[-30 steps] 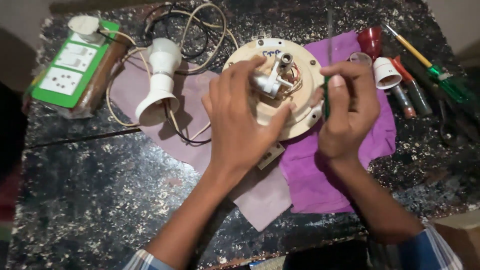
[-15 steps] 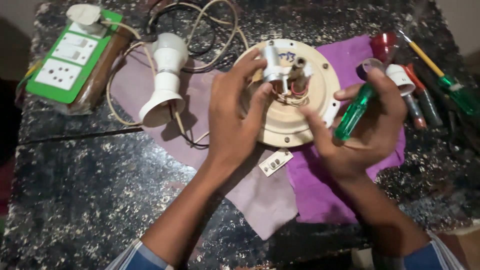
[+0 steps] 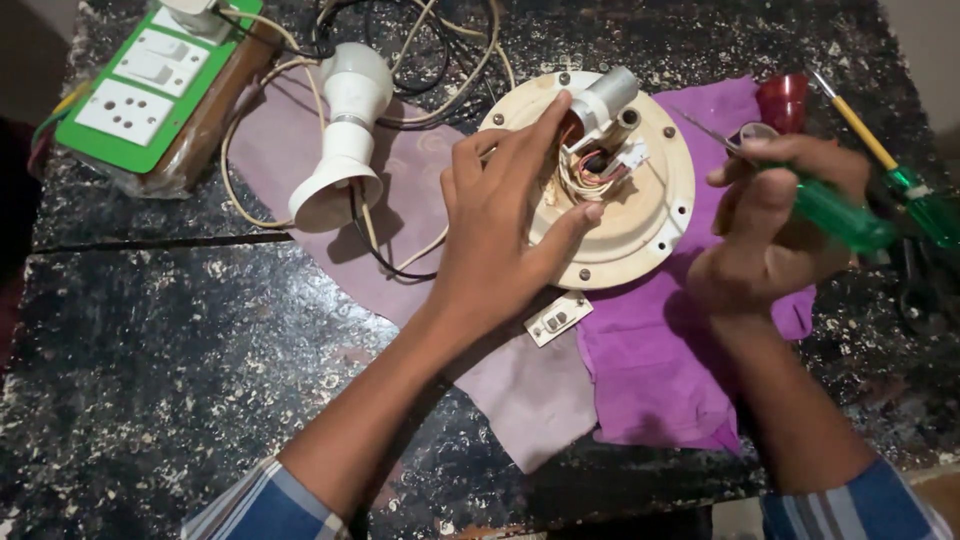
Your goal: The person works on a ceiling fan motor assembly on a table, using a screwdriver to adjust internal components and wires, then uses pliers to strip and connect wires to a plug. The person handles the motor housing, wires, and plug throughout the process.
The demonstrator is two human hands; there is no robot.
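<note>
Head view: wiring [image 3: 590,170] inside round cream housing [image 3: 650,215]

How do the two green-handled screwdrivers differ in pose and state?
The green-handled screwdriver in the right hand is lifted off the table, its shaft aimed toward the round cream plastic base. The yellow-shafted green-handled screwdriver lies loose on the black speckled table, untouched. The held one's shaft is bare metal; the lying one's is yellow. Both have translucent green handles.
</note>
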